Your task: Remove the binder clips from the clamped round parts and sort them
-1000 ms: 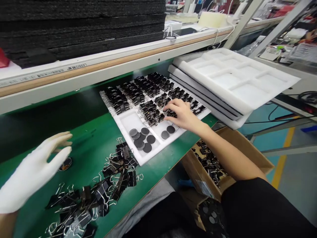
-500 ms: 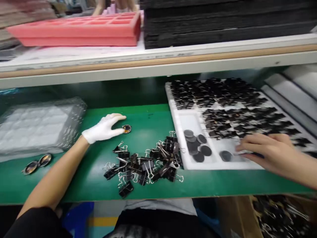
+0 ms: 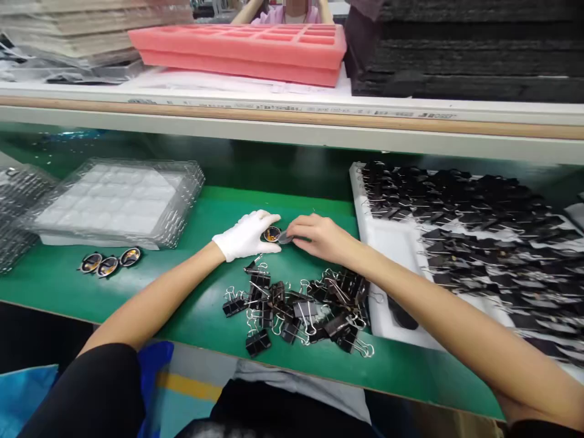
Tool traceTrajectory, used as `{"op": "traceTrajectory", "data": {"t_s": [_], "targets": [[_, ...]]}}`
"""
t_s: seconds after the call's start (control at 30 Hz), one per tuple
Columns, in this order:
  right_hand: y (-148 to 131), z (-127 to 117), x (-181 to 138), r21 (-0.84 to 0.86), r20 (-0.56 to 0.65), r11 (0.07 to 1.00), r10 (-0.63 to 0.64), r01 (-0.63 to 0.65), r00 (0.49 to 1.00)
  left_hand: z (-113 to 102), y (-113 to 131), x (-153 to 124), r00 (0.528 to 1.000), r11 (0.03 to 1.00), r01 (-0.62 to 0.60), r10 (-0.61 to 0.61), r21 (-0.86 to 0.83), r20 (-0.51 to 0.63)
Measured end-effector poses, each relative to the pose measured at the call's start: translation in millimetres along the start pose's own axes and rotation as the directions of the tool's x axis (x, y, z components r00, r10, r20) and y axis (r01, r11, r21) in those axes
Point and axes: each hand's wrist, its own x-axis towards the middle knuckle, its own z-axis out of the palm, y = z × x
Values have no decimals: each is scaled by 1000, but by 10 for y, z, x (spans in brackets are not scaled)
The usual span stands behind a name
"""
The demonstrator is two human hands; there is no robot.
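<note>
My left hand (image 3: pixel 249 235), in a white glove, curves round a small round metal-rimmed piece (image 3: pixel 272 233) with a dark and gold inside, thumb and forefinger at either side of it on the green bench. From the right, my bare right hand (image 3: pixel 319 236) pinches a thin grey disc (image 3: pixel 285 238) by its edge. The disc is tilted and right beside the round piece; whether they touch I cannot tell. Nearer to me lies a heap of black binder clips (image 3: pixel 292 310) with silver handles.
Three similar round pieces (image 3: pixel 107 266) lie at left, before stacked clear plastic trays (image 3: pixel 114 198). A white tray (image 3: pixel 387 234) at right holds rows of clipped pieces (image 3: pixel 479 194). Above runs a shelf edge (image 3: pixel 274 125) bearing pink foam (image 3: pixel 241 55) and black foam sheets (image 3: pixel 465 55).
My right hand has come from the white tray to my left hand, bringing a grey disc. My left hand now curves round the round piece. The view has turned left.
</note>
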Motion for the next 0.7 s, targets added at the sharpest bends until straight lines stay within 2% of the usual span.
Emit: {"op": "traceTrajectory", "data": {"t_s": [0.1,0.27,0.4,0.47,0.53,0.63,0.7], "targets": [[92,222,88,-30,10,996,-86,86,996,-33,-48,-60,999,999,-24,26,-36,42],[146,315,106,-92,13,991,-95,96,995,-50,-73,-25,994,998,-46,49,-39,96],[121,291,129,-9,151,997,-70,73,986,-19,-75,-9,996,999,-25,29,-45,86],[88,212,128,-4,249,999,-36,39,968,-19,-62,-19,996,999,-19,23,-47,88],[42,58,105,-43,293,999,23,-11,956,-32,-39,-38,997,999,-26,29,-43,75],[-67,-301,4,-77,233,987,155,-141,960,-56,-13,-69,1000,997,-24,24,-70,-2],[-178,-552,-102,-39,234,969,245,-242,941,-59,-18,-74,998,995,-37,33,-96,-44]]}}
